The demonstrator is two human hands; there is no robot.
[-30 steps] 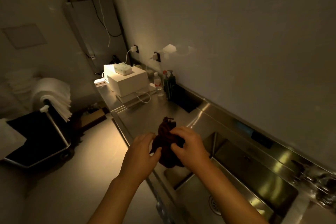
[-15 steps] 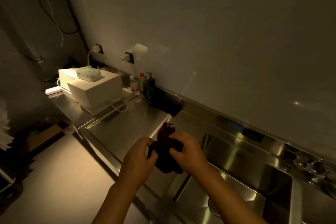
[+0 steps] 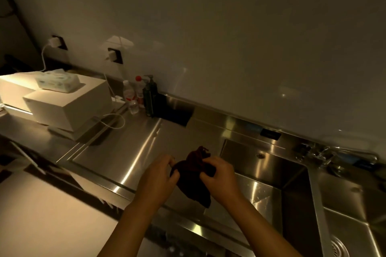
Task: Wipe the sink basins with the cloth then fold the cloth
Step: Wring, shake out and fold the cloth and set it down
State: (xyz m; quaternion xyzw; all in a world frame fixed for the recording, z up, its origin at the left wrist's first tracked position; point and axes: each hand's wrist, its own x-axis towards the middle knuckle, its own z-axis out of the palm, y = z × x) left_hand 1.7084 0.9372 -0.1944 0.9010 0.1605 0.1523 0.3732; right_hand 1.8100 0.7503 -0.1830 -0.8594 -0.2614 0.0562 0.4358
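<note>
While cloth (image 3: 195,175) stays bunched, gripped by left hand (image 3: 157,179) and right hand (image 3: 219,175), view shifted toward sink basins (image 3: 271,190); wiping judged imminent.

**Dim kitchen corner with steel counter**

A stainless steel counter (image 3: 117,148) runs along a plain pale wall (image 3: 229,37), lit warmly from the left while the rest of the room sits in shadow. On the counter's left end stands a white box-shaped appliance (image 3: 69,106) with a tissue pack (image 3: 57,80) on top of it. Just right of the appliance, against the wall, stand clear bottles (image 3: 130,96) and a dark pump bottle (image 3: 150,95). Above the appliance, two wall sockets (image 3: 114,55) hold white plugs, and a white cable (image 3: 112,121) loops across the counter beside the appliance. In front of the counter lies a pale floor (image 3: 41,215).
</note>
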